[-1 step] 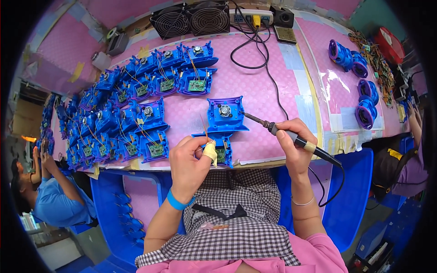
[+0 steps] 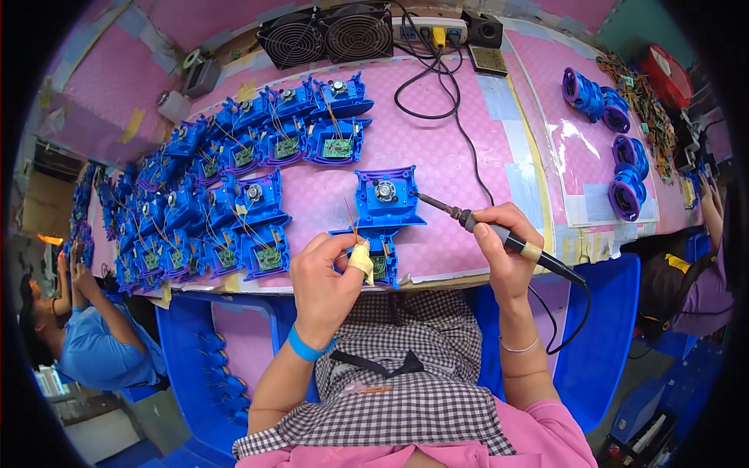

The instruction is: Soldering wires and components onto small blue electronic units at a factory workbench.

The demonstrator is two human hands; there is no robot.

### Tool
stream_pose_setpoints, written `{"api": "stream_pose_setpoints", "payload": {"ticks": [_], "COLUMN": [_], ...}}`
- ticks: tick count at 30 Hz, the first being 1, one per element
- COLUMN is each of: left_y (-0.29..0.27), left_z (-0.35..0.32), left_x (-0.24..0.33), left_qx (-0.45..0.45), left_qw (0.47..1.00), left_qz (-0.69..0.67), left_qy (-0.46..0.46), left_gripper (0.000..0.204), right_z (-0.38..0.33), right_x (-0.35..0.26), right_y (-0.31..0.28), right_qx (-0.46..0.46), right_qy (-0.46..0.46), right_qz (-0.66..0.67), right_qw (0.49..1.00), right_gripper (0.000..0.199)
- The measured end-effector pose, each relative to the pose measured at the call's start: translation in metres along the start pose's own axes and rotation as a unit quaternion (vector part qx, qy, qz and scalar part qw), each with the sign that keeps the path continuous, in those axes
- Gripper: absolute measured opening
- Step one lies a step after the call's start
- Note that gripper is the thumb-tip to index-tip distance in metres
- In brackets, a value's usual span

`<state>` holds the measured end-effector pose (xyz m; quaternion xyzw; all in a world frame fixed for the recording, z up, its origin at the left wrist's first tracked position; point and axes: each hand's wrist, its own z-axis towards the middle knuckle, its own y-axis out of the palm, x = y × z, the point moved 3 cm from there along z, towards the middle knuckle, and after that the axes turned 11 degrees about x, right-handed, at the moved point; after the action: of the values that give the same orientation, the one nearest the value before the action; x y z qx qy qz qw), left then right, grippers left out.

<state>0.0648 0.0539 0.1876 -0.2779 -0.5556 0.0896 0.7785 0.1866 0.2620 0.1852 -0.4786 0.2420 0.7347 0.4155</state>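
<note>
In front of me lies a blue plastic housing (image 2: 402,210) with a round silver speaker (image 2: 385,191) on it. A second housing holding a green circuit board (image 2: 380,267) adjoins its near side and is partly hidden by my left hand (image 2: 320,273). That hand is closed, with thin orange-red wires (image 2: 353,218) pinched between thumb and forefinger; a pale yellow wrap covers one finger. My right hand (image 2: 512,242) grips a soldering iron (image 2: 558,267) around its black handle. The iron's tip reaches the right edge of the speaker housing; whether it touches is too small to tell.
Rows of similar wired housings (image 2: 265,195) fill the left of the pink table. At the back stand two black fans (image 2: 359,35) and a power strip (image 2: 456,30). Purple-blue rings (image 2: 626,195) lie right. Blue bins (image 2: 608,335) flank me; co-workers sit on both sides.
</note>
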Motion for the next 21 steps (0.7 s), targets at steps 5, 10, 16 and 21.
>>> {"api": "stream_pose_setpoints", "payload": {"ticks": [5, 10, 16, 21], "left_y": [-0.006, -0.005, 0.010, 0.001], "left_z": [0.007, 0.010, 0.012, 0.016], "left_x": [0.018, 0.003, -0.016, 0.006], "left_qx": [0.007, -0.024, -0.093, -0.083], "left_qw": [1.000, 0.998, 0.992, 0.966], "left_qz": [-0.030, 0.000, -0.084, -0.195], "left_qy": [0.003, 0.062, -0.026, -0.150], "left_gripper": [0.007, 0.021, 0.019, 0.042], "right_z": [-0.002, -0.003, -0.003, -0.001], "right_x": [0.003, 0.001, 0.000, 0.001], "right_y": [-0.005, -0.008, -0.001, -0.002], "right_qx": [0.010, 0.015, -0.018, -0.018], "right_qy": [-0.011, 0.016, 0.004, -0.012], "right_qz": [0.004, -0.001, 0.007, -0.008], "right_qw": [1.000, 1.000, 1.000, 1.000], "right_gripper": [0.011, 0.011, 0.011, 0.010]}}
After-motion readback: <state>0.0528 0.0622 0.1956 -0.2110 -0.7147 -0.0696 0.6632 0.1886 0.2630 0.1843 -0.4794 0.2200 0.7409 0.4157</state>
